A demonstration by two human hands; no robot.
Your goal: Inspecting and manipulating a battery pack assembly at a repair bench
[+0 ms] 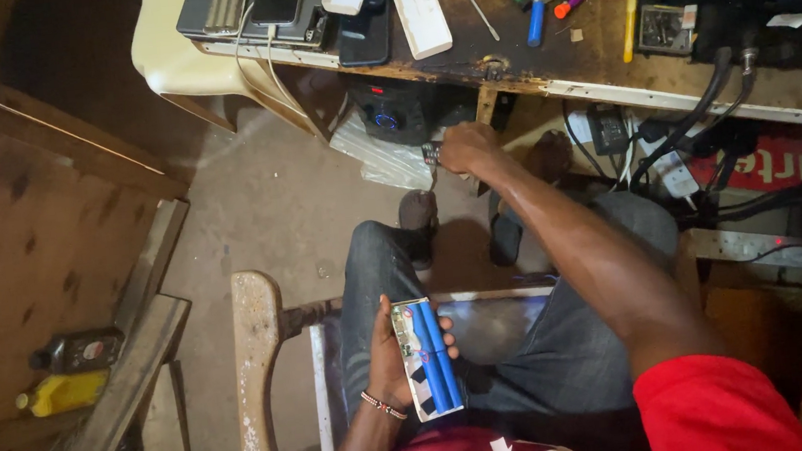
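My left hand rests over my lap and holds a flat white pack with two blue cylindrical cells lying side by side on it. A beaded band circles that wrist. My right hand is stretched forward and down below the front edge of the workbench, closed around a small dark object that is mostly hidden by the fingers. I sit in blue jeans and a red shirt on a worn chair.
The workbench top carries a laptop, a white box, screwdrivers and small tools. Black cables and adapters hang under it at right. A speaker and plastic bag sit below. Wooden panels and bottles stand at left.
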